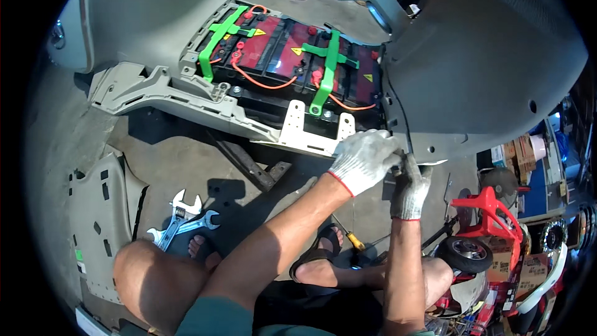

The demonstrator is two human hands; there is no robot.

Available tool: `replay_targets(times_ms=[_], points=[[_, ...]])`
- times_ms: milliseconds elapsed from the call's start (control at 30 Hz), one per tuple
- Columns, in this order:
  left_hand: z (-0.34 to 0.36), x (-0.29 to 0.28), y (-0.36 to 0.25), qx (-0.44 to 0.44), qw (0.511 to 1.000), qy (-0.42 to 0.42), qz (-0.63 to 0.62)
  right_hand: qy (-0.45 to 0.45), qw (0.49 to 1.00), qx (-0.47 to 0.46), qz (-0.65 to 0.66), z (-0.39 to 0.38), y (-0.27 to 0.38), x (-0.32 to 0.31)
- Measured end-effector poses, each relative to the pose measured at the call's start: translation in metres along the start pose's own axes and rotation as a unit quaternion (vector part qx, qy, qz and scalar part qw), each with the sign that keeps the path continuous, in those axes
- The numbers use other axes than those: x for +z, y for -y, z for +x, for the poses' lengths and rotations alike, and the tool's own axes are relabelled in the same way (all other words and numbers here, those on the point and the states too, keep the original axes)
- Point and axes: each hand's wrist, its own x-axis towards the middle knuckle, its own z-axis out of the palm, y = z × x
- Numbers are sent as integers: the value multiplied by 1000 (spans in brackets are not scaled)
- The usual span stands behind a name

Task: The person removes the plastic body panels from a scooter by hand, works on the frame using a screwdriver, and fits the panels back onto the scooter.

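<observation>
Both my hands wear white knit gloves with red cuffs and meet below the lower edge of a grey scooter body panel (463,96). A thin black cable (404,109) hangs along that panel down to the fingers of my right hand (411,191), which is closed on it. A pale, pointed sliver (434,162) juts out to the right there; its kind is unclear. Close beside it, my left hand (365,160) has curled fingers, and what they pinch is hidden. Beyond my hands sits a row of batteries (289,46) under green straps (333,62).
A beige footboard frame (199,109) edges the batteries, with a metal stand (252,165) below. Adjustable wrenches (183,221) and a detached panel (102,218) lie on the floor at left. Near my foot is a yellow-handled screwdriver (356,241). Red parts (491,214) and a wheel (466,252) crowd the right.
</observation>
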Motion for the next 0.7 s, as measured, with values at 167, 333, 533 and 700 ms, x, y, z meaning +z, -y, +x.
replay_targets(times_ms=[167, 333, 533, 700], points=[[8, -2, -7, -13, 1000, 18, -13, 14, 999, 27, 22, 2, 4, -5], [8, -1, -11, -44, 999, 19, 1, 9, 999, 27, 29, 0, 3, 0], [15, -4, -13, -88, 995, 51, -14, -3, 1000, 6, 28, -4, 9, 8], [16, -6, -14, -114, 990, 73, -38, 8, 1000, 12, -3, 2, 0, -6]])
